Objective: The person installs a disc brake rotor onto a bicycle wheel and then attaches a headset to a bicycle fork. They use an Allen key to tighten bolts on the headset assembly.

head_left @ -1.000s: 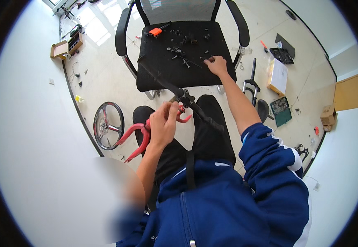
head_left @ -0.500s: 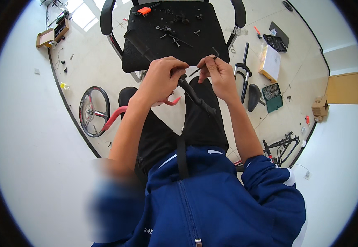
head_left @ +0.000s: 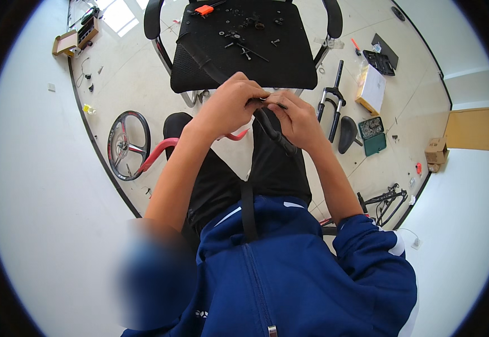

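My left hand (head_left: 227, 105) is closed around the middle of a black handlebar (head_left: 268, 124), which runs slantwise from the chair seat toward my lap. My right hand (head_left: 294, 119) pinches a thin dark hex key (head_left: 281, 105), mostly covered by the fingers. Both hands' fingertips meet at the bar's middle, and what lies between them is hidden. Beyond my hands, the black chair seat (head_left: 295, 70) carries loose bolts (head_left: 245, 53), small black parts (head_left: 254, 21) and an orange-handled tool (head_left: 204, 10).
Left on the floor lies a wheel (head_left: 128, 146), beside a red curved part (head_left: 159, 153). To the right are a fork (head_left: 331, 101), a saddle (head_left: 347, 135), a green case (head_left: 374, 143) of small parts, a white box (head_left: 370, 90) and a black frame (head_left: 388, 201).
My right hand has moved left with the hex key and now meets the left hand at the handlebar. The left hand has shifted slightly to the right.
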The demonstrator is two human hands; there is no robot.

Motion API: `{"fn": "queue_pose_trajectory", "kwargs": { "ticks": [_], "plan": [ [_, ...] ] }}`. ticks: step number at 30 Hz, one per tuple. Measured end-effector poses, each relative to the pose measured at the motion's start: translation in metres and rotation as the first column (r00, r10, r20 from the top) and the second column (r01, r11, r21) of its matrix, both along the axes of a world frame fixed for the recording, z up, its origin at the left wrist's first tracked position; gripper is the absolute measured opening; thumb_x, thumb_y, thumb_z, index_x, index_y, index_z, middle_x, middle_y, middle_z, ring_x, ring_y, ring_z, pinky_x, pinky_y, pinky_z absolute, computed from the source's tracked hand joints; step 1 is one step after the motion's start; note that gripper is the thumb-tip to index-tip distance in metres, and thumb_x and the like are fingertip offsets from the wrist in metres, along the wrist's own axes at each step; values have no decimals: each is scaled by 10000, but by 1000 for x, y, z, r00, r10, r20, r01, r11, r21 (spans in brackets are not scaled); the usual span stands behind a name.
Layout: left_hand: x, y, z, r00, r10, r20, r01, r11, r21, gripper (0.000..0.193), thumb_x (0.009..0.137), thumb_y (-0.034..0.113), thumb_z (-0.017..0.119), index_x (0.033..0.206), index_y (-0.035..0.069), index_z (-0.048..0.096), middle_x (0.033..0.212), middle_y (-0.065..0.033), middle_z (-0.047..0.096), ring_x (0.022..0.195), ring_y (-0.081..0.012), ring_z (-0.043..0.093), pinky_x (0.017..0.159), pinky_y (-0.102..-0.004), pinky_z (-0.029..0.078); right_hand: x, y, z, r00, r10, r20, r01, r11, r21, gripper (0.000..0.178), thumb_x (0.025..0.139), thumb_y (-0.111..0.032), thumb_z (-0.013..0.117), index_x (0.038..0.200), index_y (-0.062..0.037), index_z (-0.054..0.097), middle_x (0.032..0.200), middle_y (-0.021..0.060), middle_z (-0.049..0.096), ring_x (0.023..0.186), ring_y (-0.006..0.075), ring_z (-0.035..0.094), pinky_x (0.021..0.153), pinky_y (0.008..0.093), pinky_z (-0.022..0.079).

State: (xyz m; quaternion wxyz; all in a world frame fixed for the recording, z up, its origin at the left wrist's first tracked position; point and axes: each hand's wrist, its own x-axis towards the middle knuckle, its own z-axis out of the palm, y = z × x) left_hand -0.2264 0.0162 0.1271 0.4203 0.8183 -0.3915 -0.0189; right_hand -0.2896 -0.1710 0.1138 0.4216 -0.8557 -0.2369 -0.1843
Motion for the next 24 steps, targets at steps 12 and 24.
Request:
{"fn": "queue_pose_trajectory", "kwargs": {
  "ticks": [12,24],
  "plan": [
    [-1,-8,-21,988,125,87,-109,980,-169,212,710,0,761,912,59,783,729,-72,685,701,-192,589,626,-313,500,-17,7,15,988,-153,-8,151,962,228,227,863,46,690,1087,14,678,959,112,689,856,174,722,770,267,575],
    [-3,-10,-18,979,192,68,-176,966,-190,211,690,7,762,893,60,778,708,-68,662,668,-187,606,604,-304,501,-5,32,-13,940,-95,-326,317,590,742,172,834,18,763,1001,21,721,849,66,716,842,124,705,718,230,561]
  ]
}}
